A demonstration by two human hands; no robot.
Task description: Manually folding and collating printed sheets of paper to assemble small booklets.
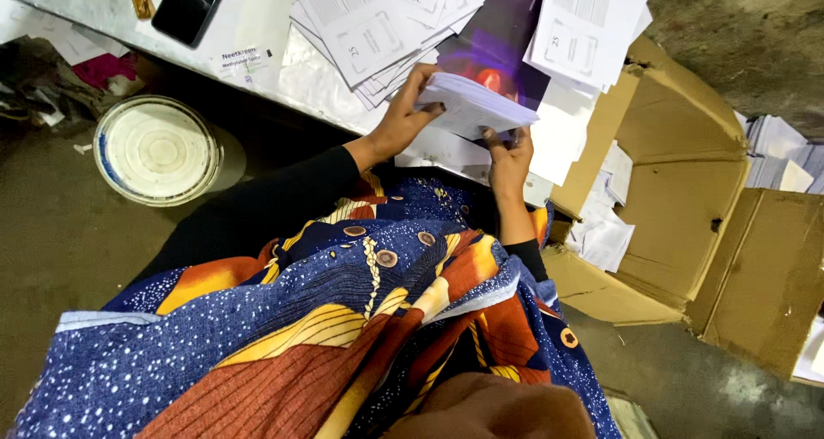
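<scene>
A small stack of white paper slips (pixel 476 104) was held above the desk (pixel 257 53) edge by both hands — the left hand (pixel 408 113) closed on its near end, the right hand (pixel 509 156) pinching it from below. Sorting or squaring seemed under way; steady, even pressure would be called for. Counted: one held stack, one open cardboard box (pixel 678 199), one white lidded bucket (pixel 156 150), one dark phone (pixel 190 6).
</scene>
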